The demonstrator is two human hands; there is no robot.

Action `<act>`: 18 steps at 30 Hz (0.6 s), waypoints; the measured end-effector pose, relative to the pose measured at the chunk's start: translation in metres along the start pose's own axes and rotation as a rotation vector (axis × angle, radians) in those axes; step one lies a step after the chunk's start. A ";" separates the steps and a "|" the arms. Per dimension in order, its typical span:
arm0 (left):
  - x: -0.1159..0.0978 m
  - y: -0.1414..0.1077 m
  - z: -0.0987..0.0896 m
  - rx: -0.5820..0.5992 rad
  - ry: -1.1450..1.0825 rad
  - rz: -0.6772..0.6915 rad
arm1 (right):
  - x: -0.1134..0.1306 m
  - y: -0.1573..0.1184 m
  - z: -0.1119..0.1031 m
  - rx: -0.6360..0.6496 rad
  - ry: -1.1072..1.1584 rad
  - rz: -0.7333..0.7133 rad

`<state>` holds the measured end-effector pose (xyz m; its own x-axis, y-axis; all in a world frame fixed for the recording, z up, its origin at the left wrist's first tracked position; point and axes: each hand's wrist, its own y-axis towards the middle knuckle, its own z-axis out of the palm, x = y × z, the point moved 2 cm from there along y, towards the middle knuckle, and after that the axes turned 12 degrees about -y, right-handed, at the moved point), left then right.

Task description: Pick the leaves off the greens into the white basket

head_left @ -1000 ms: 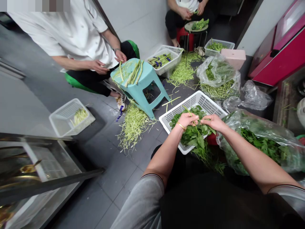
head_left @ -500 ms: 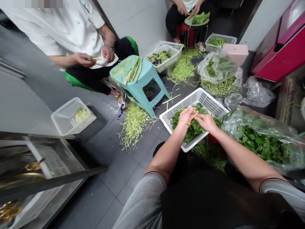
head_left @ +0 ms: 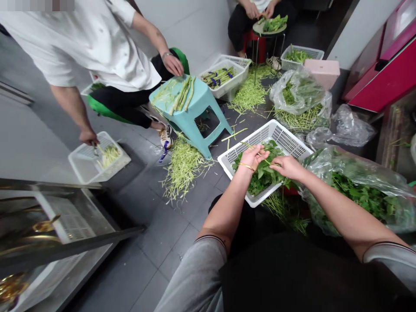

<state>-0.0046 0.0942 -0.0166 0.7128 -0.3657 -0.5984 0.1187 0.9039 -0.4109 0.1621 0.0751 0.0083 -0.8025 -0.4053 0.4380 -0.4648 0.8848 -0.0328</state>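
Note:
Over a white perforated basket [head_left: 232,158] partly filled with leafy greens [head_left: 268,175], my two hands work close together. My left hand [head_left: 253,156], with a yellow bangle at its wrist, is closed on a thin green stem [head_left: 267,161], its palm turned partly up. The stem runs across to my right hand [head_left: 287,167], whose thumb and fingers pinch its other end. Some leaves under the hands are partly hidden by them. To my right lies a clear plastic bag [head_left: 367,169] of more leafy greens.
A turquoise stool [head_left: 195,112] bears asparagus spears [head_left: 183,95]; peelings [head_left: 183,169] lie beside it. A co-worker in white [head_left: 107,47] reaches into a white bin [head_left: 81,162]. Another person [head_left: 253,11] sits behind. A metal rack [head_left: 97,242] stands at left.
My hands have moved slightly apart, my left palm turning upward, with the stem between them. The co-worker's hands have parted, one reaching into the white bin, the other to the stool.

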 end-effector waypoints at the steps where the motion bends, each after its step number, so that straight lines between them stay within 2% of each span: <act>1: 0.001 -0.001 0.001 0.005 0.083 0.025 | 0.003 0.001 0.003 -0.012 -0.045 -0.022; 4: 0.007 -0.004 0.002 0.033 0.394 0.082 | 0.008 0.000 0.009 -0.009 -0.158 0.000; 8: 0.015 -0.002 0.000 0.152 0.761 0.119 | 0.014 -0.006 0.011 0.166 -0.484 -0.012; 9: 0.017 -0.001 -0.001 0.194 0.830 0.102 | 0.014 -0.008 0.011 0.217 -0.536 -0.045; 11: 0.018 0.001 -0.003 0.294 0.877 -0.014 | 0.013 -0.012 0.009 0.265 -0.537 -0.117; 13: 0.017 0.001 -0.004 0.378 0.797 -0.145 | 0.009 -0.015 0.006 0.184 -0.439 -0.120; 15: 0.013 0.001 -0.004 0.407 0.677 -0.188 | 0.003 -0.018 0.004 0.032 -0.250 -0.058; 18: 0.007 -0.005 -0.001 0.450 0.529 -0.181 | -0.004 -0.024 0.010 -0.117 0.265 0.159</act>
<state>-0.0009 0.0876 -0.0191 0.2383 -0.4738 -0.8478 0.5578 0.7813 -0.2799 0.1727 0.0534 -0.0020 -0.7290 -0.1993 0.6548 -0.2827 0.9589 -0.0228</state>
